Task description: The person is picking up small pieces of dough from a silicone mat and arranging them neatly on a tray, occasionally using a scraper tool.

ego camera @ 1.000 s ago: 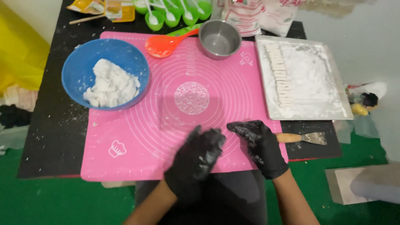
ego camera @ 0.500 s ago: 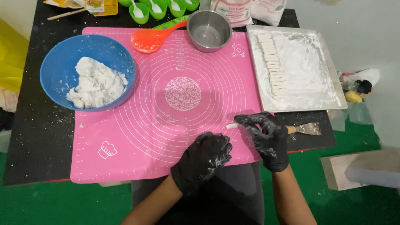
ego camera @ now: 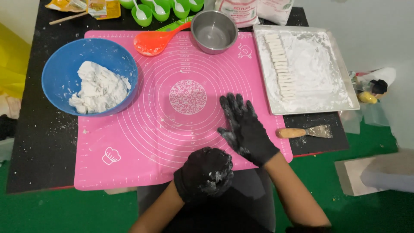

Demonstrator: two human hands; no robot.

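Both my hands wear black gloves dusted with white flour. My right hand (ego camera: 243, 127) lies flat on the pink silicone mat (ego camera: 142, 138), fingers spread and pointing away from me, just right of the mat's round centre mark. My left hand (ego camera: 208, 172) is curled into a fist at the mat's near edge, close to my right wrist; anything inside it is hidden. A scraper with a wooden handle (ego camera: 304, 132) lies on the black table to the right of my right hand, apart from it.
A blue bowl (ego camera: 60, 73) with white dough stands at the mat's left. An orange spoon (ego camera: 151, 41) and a steel bowl (ego camera: 214, 31) sit at the far edge. A floured metal tray (ego camera: 340, 77) with a column of dough strips is on the right.
My right hand has left the spot beside the scraper, moved left onto the mat and opened flat. My left hand has curled into a tighter fist at the near edge.
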